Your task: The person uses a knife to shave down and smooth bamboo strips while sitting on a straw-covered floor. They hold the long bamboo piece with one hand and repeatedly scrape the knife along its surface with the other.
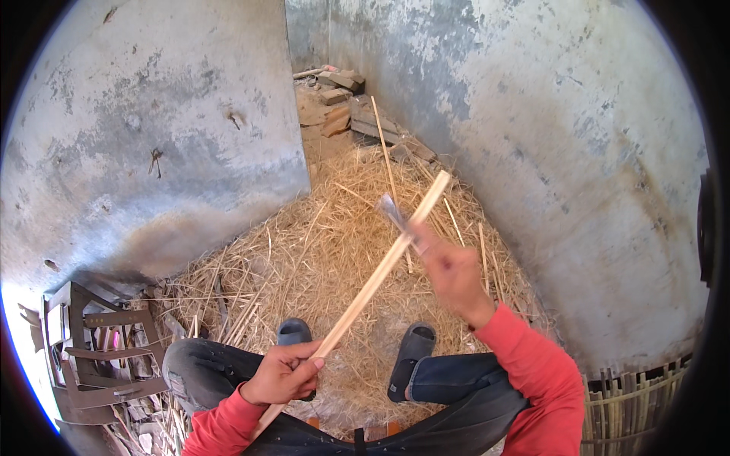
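Observation:
A long, pale strip of split wood or bamboo (374, 283) slants from my lap up and away to the right. My left hand (284, 374) is closed around its lower part, near my left knee. Farther up the strip, my right hand (455, 275) grips a knife (396, 214) whose metal blade lies across the strip near its far end. The right hand is slightly blurred, and its fingers hide most of the knife's handle. Whether the blade is cutting in or only touching cannot be made out.
Curly shavings (342, 251) cover the floor ahead, with loose thin strips (384, 148) among them. Bricks and rubble (338, 87) lie at the far corner. Bare plaster walls (563, 152) rise on both sides. A broken dark frame (106, 349) stands at left, a slatted basket (635, 403) at right.

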`<action>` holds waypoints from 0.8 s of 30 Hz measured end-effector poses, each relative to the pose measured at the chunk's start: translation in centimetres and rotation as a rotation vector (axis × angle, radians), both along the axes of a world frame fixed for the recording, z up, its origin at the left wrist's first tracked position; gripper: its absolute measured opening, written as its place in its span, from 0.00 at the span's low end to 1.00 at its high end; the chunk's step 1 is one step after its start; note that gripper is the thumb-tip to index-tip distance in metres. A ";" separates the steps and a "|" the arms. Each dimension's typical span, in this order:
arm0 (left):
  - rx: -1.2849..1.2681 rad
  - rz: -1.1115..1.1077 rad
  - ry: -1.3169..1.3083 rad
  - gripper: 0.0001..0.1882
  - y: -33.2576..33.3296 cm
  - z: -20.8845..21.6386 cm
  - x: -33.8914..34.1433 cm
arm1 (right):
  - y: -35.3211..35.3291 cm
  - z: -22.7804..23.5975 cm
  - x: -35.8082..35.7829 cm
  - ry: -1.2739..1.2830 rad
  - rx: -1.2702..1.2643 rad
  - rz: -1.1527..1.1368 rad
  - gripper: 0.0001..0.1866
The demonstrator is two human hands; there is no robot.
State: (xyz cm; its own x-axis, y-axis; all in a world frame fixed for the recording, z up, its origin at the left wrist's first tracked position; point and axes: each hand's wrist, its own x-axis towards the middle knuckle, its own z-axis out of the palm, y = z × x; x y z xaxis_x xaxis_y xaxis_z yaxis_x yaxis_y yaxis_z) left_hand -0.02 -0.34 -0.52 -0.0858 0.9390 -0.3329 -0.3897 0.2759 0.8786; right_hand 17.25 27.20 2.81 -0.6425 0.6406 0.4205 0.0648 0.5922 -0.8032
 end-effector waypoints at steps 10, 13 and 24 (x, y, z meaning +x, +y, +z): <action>0.019 0.002 -0.032 0.21 0.5 -0.1 0.1 | -0.7 -0.5 -0.4 -0.002 0.109 0.092 0.20; 0.020 -0.004 -0.020 0.21 0.6 -0.1 -0.1 | -4.0 -1.5 -0.9 0.010 0.273 0.283 0.21; 0.020 0.024 -0.027 0.20 0.1 -0.3 -0.3 | -3.8 0.5 -0.6 -0.076 0.215 0.279 0.20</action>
